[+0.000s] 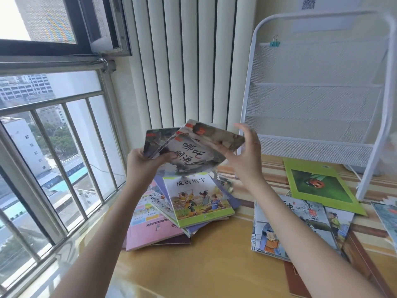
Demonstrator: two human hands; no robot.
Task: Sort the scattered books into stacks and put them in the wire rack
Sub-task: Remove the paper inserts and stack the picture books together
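Toward the table's (214,261) window edge a leaning stack (182,207) is begun. Above it the left hand (146,166) grips a fan of thin books (189,149), while the right hand (247,153) holds the fan's right edge, upper fingers spread loose. Right of that, more books (300,224) lie scattered, a green one (318,183) among them. The wire rack (318,100) at the far right corner holds nothing I can see (so sorting looks early, racking undone).
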